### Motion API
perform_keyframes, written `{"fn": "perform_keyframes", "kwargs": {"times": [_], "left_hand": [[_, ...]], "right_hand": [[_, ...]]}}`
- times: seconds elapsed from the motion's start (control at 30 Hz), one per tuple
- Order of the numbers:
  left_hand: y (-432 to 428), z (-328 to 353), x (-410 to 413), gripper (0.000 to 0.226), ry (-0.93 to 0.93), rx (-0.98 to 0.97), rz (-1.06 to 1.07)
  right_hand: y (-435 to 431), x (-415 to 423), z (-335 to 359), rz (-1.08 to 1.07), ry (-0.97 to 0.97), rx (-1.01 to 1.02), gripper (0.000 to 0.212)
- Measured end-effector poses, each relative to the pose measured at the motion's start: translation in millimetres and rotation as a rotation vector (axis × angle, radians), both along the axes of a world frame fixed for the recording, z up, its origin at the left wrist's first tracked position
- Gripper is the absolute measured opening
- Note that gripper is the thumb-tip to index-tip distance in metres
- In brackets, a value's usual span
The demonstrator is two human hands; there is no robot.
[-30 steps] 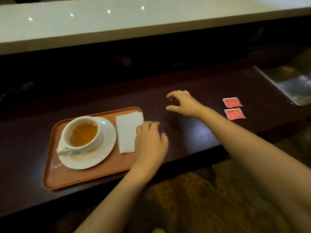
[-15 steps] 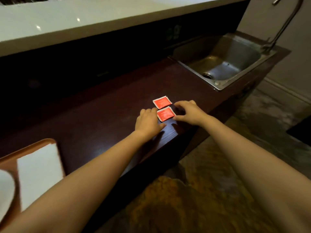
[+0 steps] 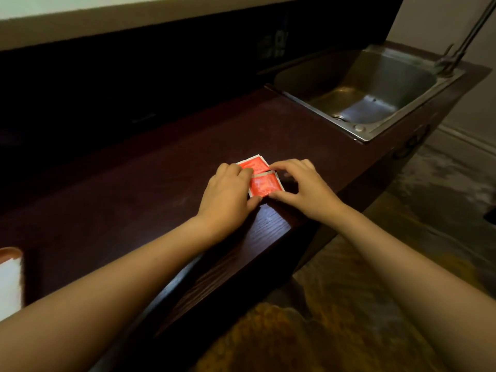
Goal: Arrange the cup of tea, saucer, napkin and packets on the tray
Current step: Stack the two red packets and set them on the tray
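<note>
Two red packets lie side by side on the dark wooden counter (image 3: pixel 166 210). On the far red packet (image 3: pixel 254 164) rest the fingertips of my left hand (image 3: pixel 228 194), and its thumb touches the lower left corner of the near red packet (image 3: pixel 265 184). My right hand (image 3: pixel 303 186) pinches the near packet's right side between index finger and thumb. Both packets are flat on the wood. At the far left edge I see only a corner of the orange tray (image 3: pixel 9 252) and part of the white napkin (image 3: pixel 9 285) on it. The cup and saucer are out of view.
A steel sink (image 3: pixel 370 89) with a tap (image 3: pixel 456 49) is set into the counter at the right end. The counter's front edge runs just below my hands. A raised pale ledge (image 3: pixel 134 20) runs along the back. Patterned floor lies below right.
My view swung right, away from the tray. Both hands went to the two red packets; left fingers now lie on the far one and the right hand closes round the near one.
</note>
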State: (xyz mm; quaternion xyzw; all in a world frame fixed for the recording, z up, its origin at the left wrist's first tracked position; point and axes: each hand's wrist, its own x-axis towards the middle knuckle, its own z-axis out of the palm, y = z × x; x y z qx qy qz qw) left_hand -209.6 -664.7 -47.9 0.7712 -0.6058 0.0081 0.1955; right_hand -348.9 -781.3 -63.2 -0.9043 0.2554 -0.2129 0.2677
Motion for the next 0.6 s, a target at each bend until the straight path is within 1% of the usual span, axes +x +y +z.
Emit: {"fn": "perform_keyframes", "kwargs": {"times": [0.1,0.2,0.37,0.4,0.5,0.6], "left_hand": [[-14.7,9.3,13.0,0.052,-0.048,-0.03,-0.004],[-29.6,10.6,25.1,0.05,-0.021,-0.003,0.023],[-37.3,-2.2,34.4,0.044,-0.011,0.073,0.051],[-37.6,-4.2,35.7,0.044,-0.023,0.073,0.047],[-36.6,-8.1,39.9,0.048,-0.069,0.073,0.018],[-36.2,-8.3,41.0,0.052,-0.07,0.071,-0.02]], "right_hand": [[-17.9,11.8,9.6,0.001,-0.007,-0.035,0.051],[-34.7,30.3,15.8,0.017,0.041,-0.048,0.049],[-48.3,45.1,11.6,0.084,0.162,-0.076,0.032],[-50.5,43.6,11.2,0.1,0.183,-0.079,0.033],[-53.3,38.7,8.8,0.136,0.227,-0.055,0.043],[-54.4,39.8,5.1,0.087,0.186,-0.076,0.039]]}}
